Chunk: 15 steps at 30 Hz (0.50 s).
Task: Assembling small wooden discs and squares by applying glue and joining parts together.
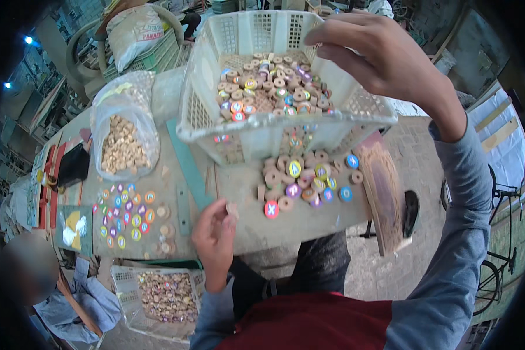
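Observation:
Near the table's front edge, my left hand [214, 242] pinches a small wooden piece [232, 209] between thumb and fingertips. My right hand [382, 55] is raised over the right side of a white plastic basket [286, 128], its fingers bent and slightly apart, nothing visible between them. Inside the basket lie many wooden rings and discs with coloured, lettered faces [268, 87]. In front of it, a loose heap of wooden rings [271, 177] is mixed with coloured discs, among them a red one [271, 209] and a blue one [345, 193].
Left of the basket stands a clear bag of wooden pieces [122, 146], beside a green strip [189, 166]. Coloured discs [125, 216] lie spread at the table's left. A lower crate [125, 303] holds more pieces. Another person [81, 300] sits at the lower left. A wooden board [382, 192] borders the right.

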### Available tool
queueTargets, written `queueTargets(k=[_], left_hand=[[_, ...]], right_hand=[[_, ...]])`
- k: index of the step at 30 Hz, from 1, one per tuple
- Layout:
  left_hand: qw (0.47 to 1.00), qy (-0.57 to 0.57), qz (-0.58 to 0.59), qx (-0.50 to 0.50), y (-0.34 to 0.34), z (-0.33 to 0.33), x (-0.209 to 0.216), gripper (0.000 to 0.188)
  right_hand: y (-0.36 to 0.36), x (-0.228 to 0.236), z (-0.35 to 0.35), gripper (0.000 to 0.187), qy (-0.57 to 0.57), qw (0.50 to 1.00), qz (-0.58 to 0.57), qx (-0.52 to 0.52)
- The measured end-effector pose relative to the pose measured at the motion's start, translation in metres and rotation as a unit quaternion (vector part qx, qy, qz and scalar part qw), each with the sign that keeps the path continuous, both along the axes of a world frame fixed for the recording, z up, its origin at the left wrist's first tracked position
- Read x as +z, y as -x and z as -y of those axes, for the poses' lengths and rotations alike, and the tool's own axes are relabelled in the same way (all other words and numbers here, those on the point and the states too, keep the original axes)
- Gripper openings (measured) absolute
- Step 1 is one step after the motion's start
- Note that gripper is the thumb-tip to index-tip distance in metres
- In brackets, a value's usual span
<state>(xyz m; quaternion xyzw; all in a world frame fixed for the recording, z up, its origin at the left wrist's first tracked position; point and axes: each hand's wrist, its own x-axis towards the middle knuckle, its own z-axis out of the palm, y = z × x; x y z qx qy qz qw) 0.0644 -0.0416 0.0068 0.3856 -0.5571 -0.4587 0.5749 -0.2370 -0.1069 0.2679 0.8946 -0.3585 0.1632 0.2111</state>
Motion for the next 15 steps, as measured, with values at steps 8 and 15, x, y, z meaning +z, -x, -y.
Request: queueTargets(k=[8, 15], left_hand=[[0.961, 0.116, 0.236, 0.088, -0.003, -0.009, -0.003, 0.029], [0.914, 0.196, 0.34, 0.102, -0.001, -0.015, 0.003, 0.039]], right_hand=[[0.002, -0.036, 0.155, 0.019, -0.096, 0.994, -0.057, -0.021], [0.014, -0.098, 0.268, 0.032, -0.318, 0.915, -0.187, -0.166]])
